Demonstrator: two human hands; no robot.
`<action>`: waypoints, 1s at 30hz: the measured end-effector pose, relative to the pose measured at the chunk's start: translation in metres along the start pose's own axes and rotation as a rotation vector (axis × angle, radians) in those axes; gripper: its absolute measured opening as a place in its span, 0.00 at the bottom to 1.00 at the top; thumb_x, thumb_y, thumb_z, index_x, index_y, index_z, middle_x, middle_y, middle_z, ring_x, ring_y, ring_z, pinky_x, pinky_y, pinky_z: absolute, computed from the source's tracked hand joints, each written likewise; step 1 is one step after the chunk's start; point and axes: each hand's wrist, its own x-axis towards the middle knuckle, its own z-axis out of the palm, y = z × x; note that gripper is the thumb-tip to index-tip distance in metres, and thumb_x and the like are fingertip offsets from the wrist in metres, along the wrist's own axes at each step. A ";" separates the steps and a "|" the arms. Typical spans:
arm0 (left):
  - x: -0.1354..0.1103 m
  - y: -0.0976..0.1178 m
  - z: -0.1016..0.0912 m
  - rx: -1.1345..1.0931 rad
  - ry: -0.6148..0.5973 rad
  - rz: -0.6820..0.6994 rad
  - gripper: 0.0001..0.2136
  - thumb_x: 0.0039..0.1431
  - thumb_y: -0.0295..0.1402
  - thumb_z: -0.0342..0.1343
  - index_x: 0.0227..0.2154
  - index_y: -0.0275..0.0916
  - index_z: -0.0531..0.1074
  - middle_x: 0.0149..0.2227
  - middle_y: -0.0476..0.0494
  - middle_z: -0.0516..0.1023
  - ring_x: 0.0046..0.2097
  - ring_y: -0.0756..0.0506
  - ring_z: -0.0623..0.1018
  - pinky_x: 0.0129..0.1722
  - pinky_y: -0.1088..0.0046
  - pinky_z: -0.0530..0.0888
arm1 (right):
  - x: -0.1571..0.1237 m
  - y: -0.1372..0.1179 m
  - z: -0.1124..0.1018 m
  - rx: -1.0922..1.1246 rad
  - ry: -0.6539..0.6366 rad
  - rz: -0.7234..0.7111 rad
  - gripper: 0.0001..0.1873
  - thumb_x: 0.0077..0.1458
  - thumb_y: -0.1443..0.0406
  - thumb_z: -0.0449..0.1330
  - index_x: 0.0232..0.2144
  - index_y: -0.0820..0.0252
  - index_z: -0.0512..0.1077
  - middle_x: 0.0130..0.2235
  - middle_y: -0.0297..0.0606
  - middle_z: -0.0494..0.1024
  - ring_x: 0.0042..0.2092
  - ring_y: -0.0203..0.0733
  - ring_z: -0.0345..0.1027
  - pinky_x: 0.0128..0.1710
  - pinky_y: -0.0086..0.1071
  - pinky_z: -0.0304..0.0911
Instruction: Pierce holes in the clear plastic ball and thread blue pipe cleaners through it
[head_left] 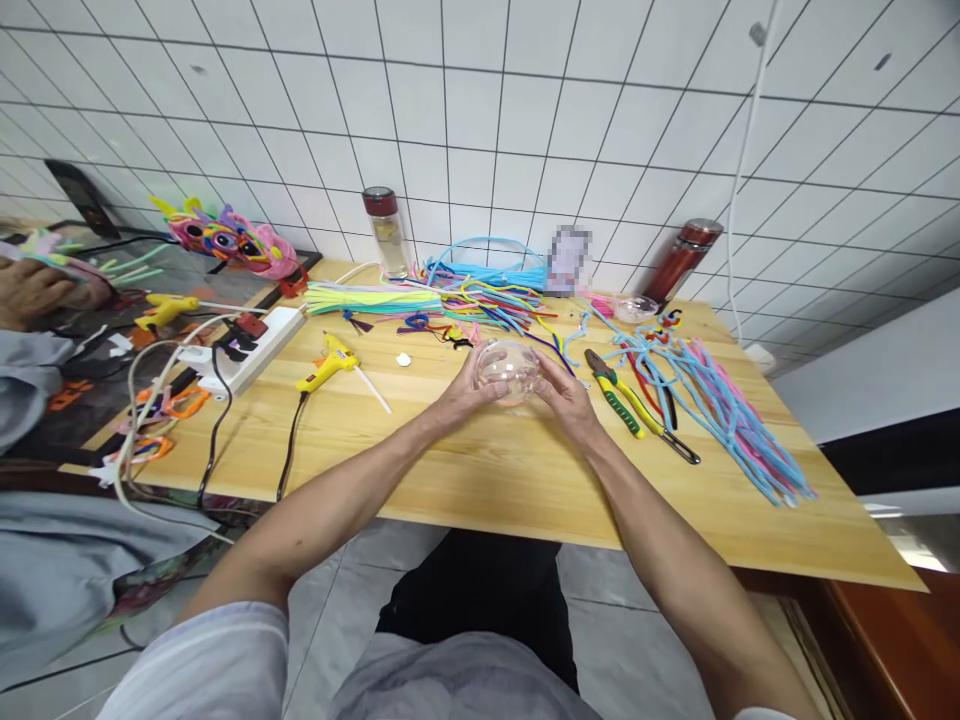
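Observation:
A clear plastic ball [510, 368] sits between both my hands just above the wooden table [480, 480]. My left hand [463, 392] cups its left side with fingers curled round it. My right hand [564, 394] grips its right side the same way. A yellow hot glue gun [328, 365] lies to the left of my left hand, its cord running off the front edge. Green-and-yellow handled pliers [622, 400] lie just right of my right hand.
Heaps of coloured pipe cleaners [480, 298] lie behind the ball, and a blue and pink bundle [720, 410] lies at the right. A power strip [255, 352], two bottles [386, 232] [682, 258] and a small clear bowl [634, 308] stand further back. Another person's hand [34, 290] rests at far left.

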 end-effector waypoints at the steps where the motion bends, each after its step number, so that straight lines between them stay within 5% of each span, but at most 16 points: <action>1: 0.000 0.001 0.000 -0.003 -0.003 0.005 0.43 0.53 0.48 0.71 0.69 0.47 0.57 0.69 0.35 0.64 0.70 0.34 0.66 0.68 0.56 0.66 | 0.000 -0.002 -0.001 -0.006 0.000 -0.005 0.40 0.59 0.42 0.64 0.67 0.50 0.68 0.67 0.41 0.72 0.68 0.52 0.65 0.70 0.49 0.58; 9: 0.000 0.007 0.008 -0.186 -0.023 -0.104 0.49 0.52 0.54 0.70 0.72 0.60 0.49 0.75 0.39 0.54 0.68 0.34 0.70 0.65 0.51 0.69 | -0.001 -0.013 -0.005 0.013 0.043 0.021 0.37 0.59 0.40 0.63 0.65 0.48 0.72 0.66 0.38 0.74 0.69 0.52 0.64 0.69 0.49 0.59; 12: -0.003 0.009 0.011 -0.195 -0.027 -0.124 0.48 0.55 0.56 0.67 0.72 0.61 0.47 0.76 0.40 0.50 0.72 0.32 0.65 0.66 0.50 0.68 | -0.002 -0.010 -0.005 0.050 0.050 0.068 0.37 0.58 0.41 0.63 0.65 0.46 0.71 0.67 0.37 0.73 0.69 0.53 0.64 0.66 0.48 0.64; 15: -0.007 0.009 0.014 -0.152 0.008 -0.087 0.42 0.60 0.55 0.63 0.72 0.57 0.49 0.77 0.41 0.49 0.75 0.34 0.58 0.69 0.51 0.64 | -0.005 -0.005 -0.003 0.140 0.050 0.116 0.38 0.58 0.41 0.64 0.66 0.45 0.70 0.68 0.39 0.71 0.69 0.55 0.64 0.61 0.48 0.69; 20: -0.012 0.013 0.021 -0.079 0.087 0.020 0.38 0.60 0.50 0.65 0.68 0.46 0.56 0.70 0.34 0.65 0.70 0.35 0.67 0.70 0.53 0.64 | -0.010 -0.013 -0.001 0.169 0.025 0.132 0.43 0.54 0.39 0.65 0.67 0.46 0.68 0.69 0.41 0.70 0.70 0.57 0.62 0.66 0.50 0.64; 23: -0.015 0.018 0.025 0.074 0.092 0.087 0.34 0.60 0.44 0.67 0.66 0.45 0.62 0.71 0.35 0.63 0.71 0.33 0.64 0.72 0.52 0.60 | -0.011 -0.023 0.001 0.114 -0.039 0.130 0.51 0.50 0.36 0.67 0.70 0.47 0.63 0.70 0.44 0.67 0.70 0.58 0.61 0.68 0.50 0.61; 26: -0.017 0.020 0.027 0.215 0.147 0.170 0.40 0.53 0.43 0.72 0.67 0.45 0.62 0.73 0.34 0.58 0.75 0.31 0.57 0.75 0.50 0.53 | -0.012 -0.029 0.005 0.131 -0.068 0.132 0.56 0.46 0.36 0.69 0.71 0.49 0.61 0.71 0.46 0.66 0.70 0.58 0.62 0.67 0.50 0.63; 30: -0.018 0.011 0.025 0.186 0.098 0.077 0.49 0.52 0.46 0.73 0.71 0.44 0.51 0.74 0.32 0.53 0.74 0.30 0.58 0.73 0.51 0.58 | -0.013 -0.026 0.007 0.171 -0.034 0.102 0.56 0.45 0.39 0.73 0.70 0.49 0.61 0.71 0.45 0.65 0.71 0.58 0.60 0.69 0.49 0.61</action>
